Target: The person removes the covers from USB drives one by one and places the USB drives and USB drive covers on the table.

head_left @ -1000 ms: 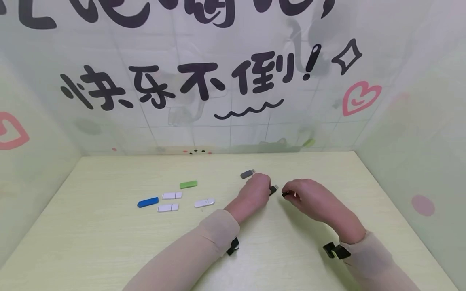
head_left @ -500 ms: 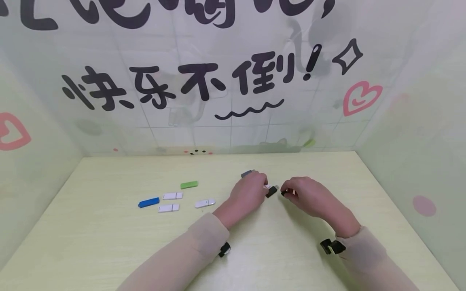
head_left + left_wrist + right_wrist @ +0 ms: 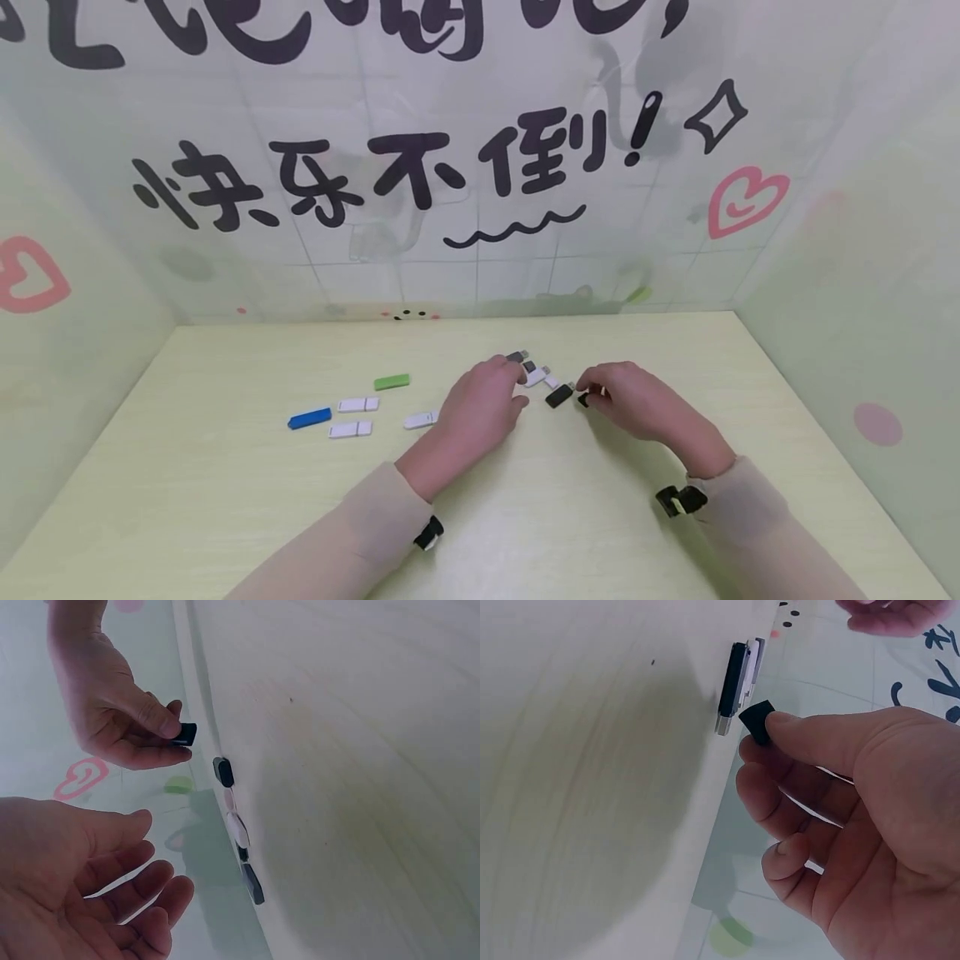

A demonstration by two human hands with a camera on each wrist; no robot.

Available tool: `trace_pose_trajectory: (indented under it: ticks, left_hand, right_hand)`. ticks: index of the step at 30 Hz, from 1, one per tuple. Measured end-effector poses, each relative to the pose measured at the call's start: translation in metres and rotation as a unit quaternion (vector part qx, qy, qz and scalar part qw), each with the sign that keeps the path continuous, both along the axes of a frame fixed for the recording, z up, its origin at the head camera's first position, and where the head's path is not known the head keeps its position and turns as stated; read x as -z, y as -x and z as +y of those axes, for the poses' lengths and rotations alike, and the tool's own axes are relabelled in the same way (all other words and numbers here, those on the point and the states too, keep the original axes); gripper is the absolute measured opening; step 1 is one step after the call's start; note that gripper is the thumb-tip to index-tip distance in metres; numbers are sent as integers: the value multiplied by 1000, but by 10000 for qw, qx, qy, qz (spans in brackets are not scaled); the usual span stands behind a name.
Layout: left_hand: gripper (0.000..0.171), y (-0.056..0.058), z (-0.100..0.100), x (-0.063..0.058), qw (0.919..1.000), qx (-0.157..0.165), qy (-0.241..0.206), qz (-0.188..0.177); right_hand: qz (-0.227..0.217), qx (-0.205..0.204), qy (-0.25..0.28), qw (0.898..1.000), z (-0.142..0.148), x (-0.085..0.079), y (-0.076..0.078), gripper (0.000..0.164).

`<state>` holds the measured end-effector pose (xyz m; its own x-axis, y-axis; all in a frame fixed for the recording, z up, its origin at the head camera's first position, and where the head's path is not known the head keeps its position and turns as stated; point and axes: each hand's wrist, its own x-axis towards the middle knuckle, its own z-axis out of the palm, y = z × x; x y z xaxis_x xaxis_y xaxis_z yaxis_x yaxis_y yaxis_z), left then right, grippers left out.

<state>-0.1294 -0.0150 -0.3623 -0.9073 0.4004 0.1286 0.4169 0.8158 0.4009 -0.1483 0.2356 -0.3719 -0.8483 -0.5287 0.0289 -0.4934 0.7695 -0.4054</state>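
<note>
In the head view, my right hand [image 3: 637, 404] pinches a small black USB stick cap [image 3: 756, 720] between thumb and fingertips, just above the table. Close to its left lies the uncapped black USB stick [image 3: 558, 395], metal plug pointing away to the right. My left hand [image 3: 480, 404] is farther left, fingers relaxed and apart, and holds nothing. Beyond its fingertips are an uncapped white USB stick [image 3: 535, 379], a white cap [image 3: 551, 382], a dark grey cap [image 3: 529, 367] and a grey USB stick [image 3: 516, 357], partly covered by that hand.
Left on the table lie a green USB stick [image 3: 392, 382], a blue one [image 3: 309, 418] and two white capped ones [image 3: 358, 404]. Another white USB stick [image 3: 420, 420] is partly hidden by my left hand. A printed wall [image 3: 375, 283] closes off the back; walls flank both sides.
My left hand has let go of the black USB stick, which now lies on the table, and has drawn back left, uncovering the white stick and caps. The right hand keeps the cap, barely moving.
</note>
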Motion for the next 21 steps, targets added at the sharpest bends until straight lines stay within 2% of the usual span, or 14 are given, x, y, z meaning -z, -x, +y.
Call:
trace_pose_trajectory:
  ticks: [8, 21]
  left_hand:
    - [24, -9, -25, 1, 9997, -193, -158, 25]
    - [23, -19, -58, 4, 9978, -515, -372, 186]
  right_hand:
    - [-437, 304, 107, 9985, -3, 5, 8, 10]
    - [-650, 390, 185, 9970, -5, 10, 17, 6]
